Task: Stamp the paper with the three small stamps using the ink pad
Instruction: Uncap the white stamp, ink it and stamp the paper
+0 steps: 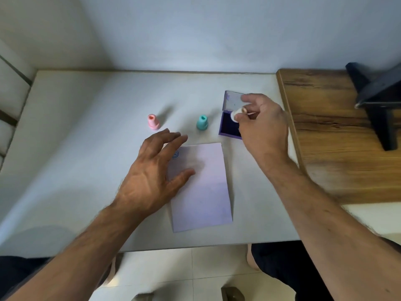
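On the white table [86, 148], a pink stamp [153, 122] stood upright at about ten o'clock from the lilac paper [201, 192], and the left hand [149, 174] lay spread and relaxed, fingers straight, grasping nothing, over the paper's left edge beside a blue round stamp mark [175, 155]. A teal stamp [202, 122] stood upright at twelve o'clock from the paper. At one o'clock the right hand [260, 124] pinched a small white stamp [235, 115] in its fingertips just over the dark pad of the open purple ink pad [230, 127], and a wooden tabletop [325, 137] adjoined at three o'clock.
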Action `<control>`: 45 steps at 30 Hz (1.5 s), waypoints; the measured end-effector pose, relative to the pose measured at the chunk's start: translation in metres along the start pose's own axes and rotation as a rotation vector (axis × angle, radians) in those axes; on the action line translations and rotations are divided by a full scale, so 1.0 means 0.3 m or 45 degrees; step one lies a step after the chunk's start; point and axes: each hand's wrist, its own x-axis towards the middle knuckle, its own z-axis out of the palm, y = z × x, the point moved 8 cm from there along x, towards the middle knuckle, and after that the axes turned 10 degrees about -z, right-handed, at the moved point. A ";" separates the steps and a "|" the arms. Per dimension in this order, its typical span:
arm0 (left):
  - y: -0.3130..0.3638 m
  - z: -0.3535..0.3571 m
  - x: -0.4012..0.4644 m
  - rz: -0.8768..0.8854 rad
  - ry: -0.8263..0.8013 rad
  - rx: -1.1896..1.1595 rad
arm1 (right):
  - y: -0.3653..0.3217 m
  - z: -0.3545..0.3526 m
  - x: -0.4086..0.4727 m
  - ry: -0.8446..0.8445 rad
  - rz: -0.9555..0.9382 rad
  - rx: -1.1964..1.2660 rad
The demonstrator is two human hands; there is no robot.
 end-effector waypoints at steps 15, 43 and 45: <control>-0.017 0.008 0.004 -0.049 -0.080 0.001 | 0.027 0.010 0.015 -0.233 -0.012 -0.203; -0.022 0.007 -0.004 -0.043 -0.082 0.032 | 0.040 0.014 0.034 -0.236 -0.051 -0.219; -0.021 0.007 -0.004 -0.041 -0.085 0.033 | 0.041 0.014 0.036 -0.231 -0.061 -0.221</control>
